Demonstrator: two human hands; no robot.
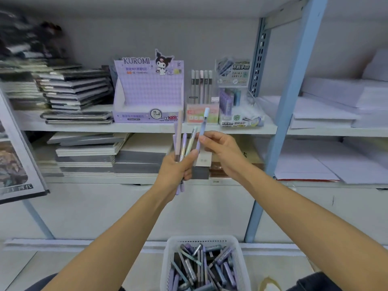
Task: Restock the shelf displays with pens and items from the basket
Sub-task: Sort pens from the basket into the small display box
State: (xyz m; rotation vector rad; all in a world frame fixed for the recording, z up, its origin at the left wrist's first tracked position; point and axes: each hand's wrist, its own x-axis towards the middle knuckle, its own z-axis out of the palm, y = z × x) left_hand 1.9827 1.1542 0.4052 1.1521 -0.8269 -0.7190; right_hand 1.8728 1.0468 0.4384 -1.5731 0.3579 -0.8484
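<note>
While left hand (176,168) grips pen bundle (179,133), right hand (220,149) pinches 1 lilac pen (202,130); next, likely slot into pen display (193,117).

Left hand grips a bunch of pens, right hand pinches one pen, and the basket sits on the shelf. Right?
No: the head view shows the basket down below the shelf, not on it. The rest holds.
</note>
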